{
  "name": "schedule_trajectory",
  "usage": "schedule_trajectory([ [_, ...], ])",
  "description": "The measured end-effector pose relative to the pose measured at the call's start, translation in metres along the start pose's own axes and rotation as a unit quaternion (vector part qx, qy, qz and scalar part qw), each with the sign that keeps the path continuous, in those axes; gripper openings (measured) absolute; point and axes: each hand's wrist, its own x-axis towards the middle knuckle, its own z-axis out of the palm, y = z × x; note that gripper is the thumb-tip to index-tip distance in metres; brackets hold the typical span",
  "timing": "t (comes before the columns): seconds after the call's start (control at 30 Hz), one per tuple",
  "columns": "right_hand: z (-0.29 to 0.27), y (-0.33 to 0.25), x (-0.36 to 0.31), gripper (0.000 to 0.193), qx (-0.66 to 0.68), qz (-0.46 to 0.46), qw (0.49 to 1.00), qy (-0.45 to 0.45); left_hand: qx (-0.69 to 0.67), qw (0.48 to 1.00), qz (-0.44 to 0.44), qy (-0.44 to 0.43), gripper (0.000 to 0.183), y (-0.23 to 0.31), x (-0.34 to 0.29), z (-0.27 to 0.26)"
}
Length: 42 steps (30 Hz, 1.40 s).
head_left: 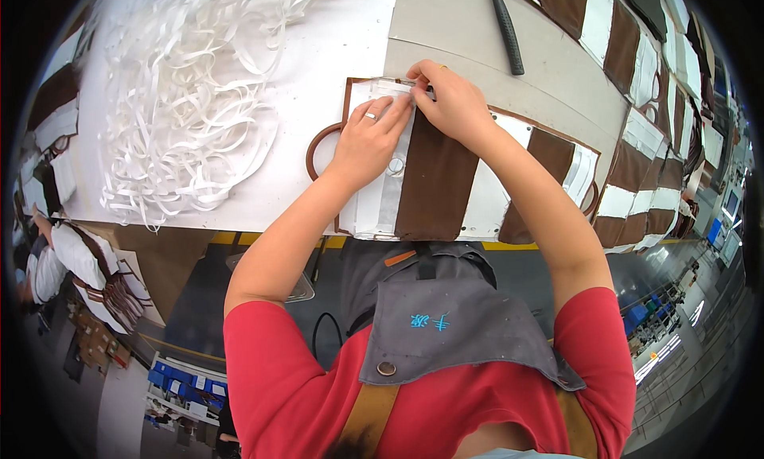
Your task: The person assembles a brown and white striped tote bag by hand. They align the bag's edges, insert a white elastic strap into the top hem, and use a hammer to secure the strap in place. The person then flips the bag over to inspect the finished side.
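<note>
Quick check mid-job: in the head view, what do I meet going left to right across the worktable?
Tangled white strips → brown loop at the workpiece's left side → left hand → right hand → black tool handle → brown-and-white striped pieces on the right.

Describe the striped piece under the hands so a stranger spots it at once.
Find the pale worktable, right of the heap of white ribbon. Along its near edge lies the brown-and-white striped piece, a brown loop jutting from its left side. Unlike the striped pieces piled to its right, this one has the left hand and right hand on it.
</note>
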Motion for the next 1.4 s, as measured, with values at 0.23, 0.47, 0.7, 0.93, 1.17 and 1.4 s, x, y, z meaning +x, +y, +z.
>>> schedule_trajectory([
  [0.23,0.002,-0.002,0.003,0.014,0.074,0.048,0.996,-0.019,0.008,1.000,0.001,0.002,0.036,0.000,-0.001,0.005],
  [0.47,-0.006,-0.007,-0.005,0.014,0.182,0.001,0.982,-0.039,0.033,0.999,0.000,0.000,0.033,0.002,-0.001,0.004],
  [0.7,-0.003,-0.004,0.001,0.017,0.069,0.024,0.997,-0.014,0.047,0.999,-0.023,-0.001,0.030,-0.003,-0.005,-0.010],
  [0.93,-0.004,0.000,-0.003,0.017,0.046,0.008,0.999,-0.006,0.069,0.995,-0.054,-0.050,0.033,-0.012,-0.010,-0.011],
  [1.17,0.006,0.009,-0.003,0.009,-0.028,-0.121,0.992,-0.007,0.106,0.990,-0.045,-0.083,0.032,-0.018,-0.024,-0.024],
  [1.4,0.007,0.010,-0.004,0.010,-0.012,-0.133,0.991,0.002,0.106,0.987,-0.072,-0.098,0.044,-0.015,-0.029,-0.027],
])
